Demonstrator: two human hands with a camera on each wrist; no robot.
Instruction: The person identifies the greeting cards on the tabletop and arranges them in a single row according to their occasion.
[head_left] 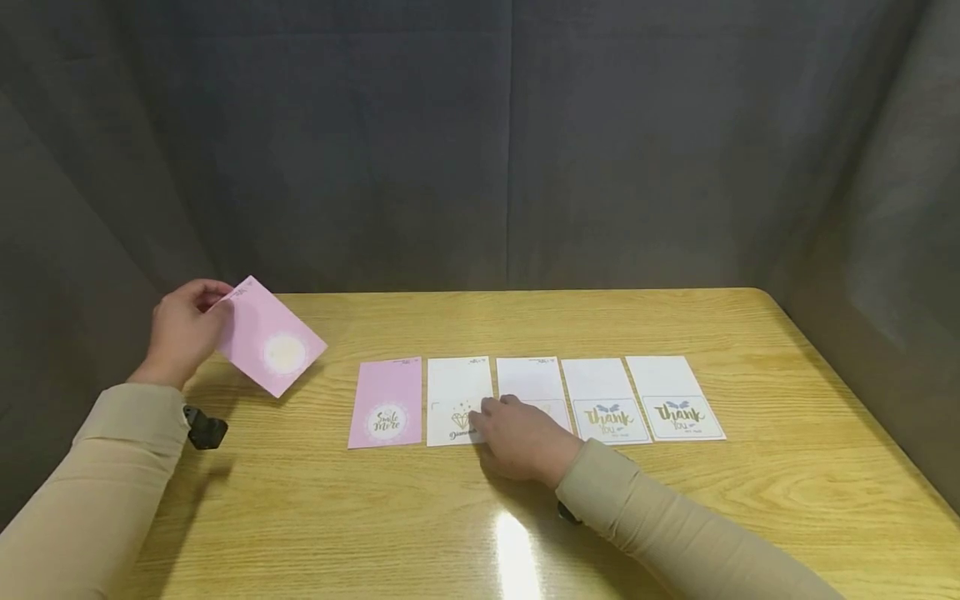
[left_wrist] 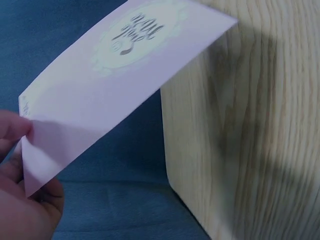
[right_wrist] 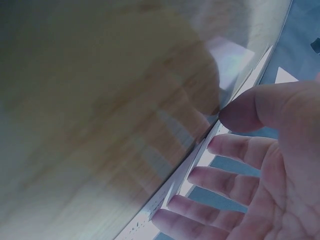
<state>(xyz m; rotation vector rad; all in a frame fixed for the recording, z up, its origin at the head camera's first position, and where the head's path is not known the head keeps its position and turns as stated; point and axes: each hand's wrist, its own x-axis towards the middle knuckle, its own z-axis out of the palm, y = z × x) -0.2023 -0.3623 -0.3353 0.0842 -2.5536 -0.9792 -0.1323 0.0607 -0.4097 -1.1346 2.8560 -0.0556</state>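
My left hand (head_left: 183, 329) pinches a pink card (head_left: 266, 333) by one corner, raised and tilted over the table's left side. In the left wrist view this card (left_wrist: 95, 105) bends slightly where thumb and fingers grip it. My right hand (head_left: 525, 437) lies low over a white card (head_left: 528, 379), covering most of its lower half. Its fingertips reach the edge of the neighbouring diamond-print card (head_left: 453, 387). Seen from the right wrist, that hand (right_wrist: 295, 160) has its fingers extended and spread, tips at the cards on the tabletop.
A second pink card (head_left: 386, 387) reading "Smile More" begins the row on the left. Two white "Thank You" cards (head_left: 603, 379) (head_left: 663, 375) end it on the right. The wooden table (head_left: 420, 533) meets a dark grey curtain (head_left: 480, 150) behind.
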